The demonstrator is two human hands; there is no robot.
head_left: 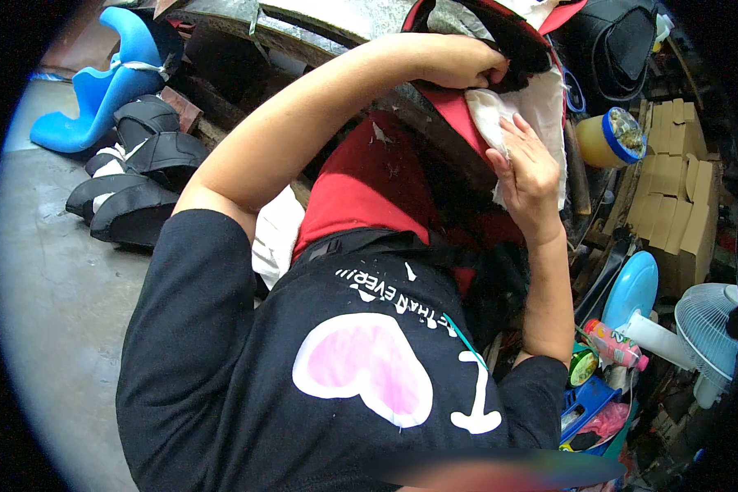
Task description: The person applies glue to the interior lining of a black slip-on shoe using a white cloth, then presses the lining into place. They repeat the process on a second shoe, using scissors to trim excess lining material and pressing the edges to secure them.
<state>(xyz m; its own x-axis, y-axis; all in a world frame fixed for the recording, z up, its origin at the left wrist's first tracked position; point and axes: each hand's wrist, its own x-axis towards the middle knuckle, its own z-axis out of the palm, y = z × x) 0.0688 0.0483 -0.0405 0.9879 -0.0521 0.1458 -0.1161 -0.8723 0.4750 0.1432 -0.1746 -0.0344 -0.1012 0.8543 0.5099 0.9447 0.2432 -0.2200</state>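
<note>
My left hand (459, 61) reaches far forward and grips the black edge of a red and black padded cover (447, 111) at the top of the view. My right hand (526, 168) presses flat, fingers together, on a white cloth lining (541, 107) of that cover, just below and right of the left hand. The cover drapes over a dark curved frame (435, 131) in front of me. A red fabric piece (361, 180) lies on my lap under my left arm.
Black padded seat parts (135, 184) and a blue plastic seat shell (107, 82) lie on the grey floor at left. At right stand a yellow jar (603, 135), stacked cardboard boxes (672, 180), a light blue disc (631, 287), a white fan (709, 328) and a crate of bottles (599, 385).
</note>
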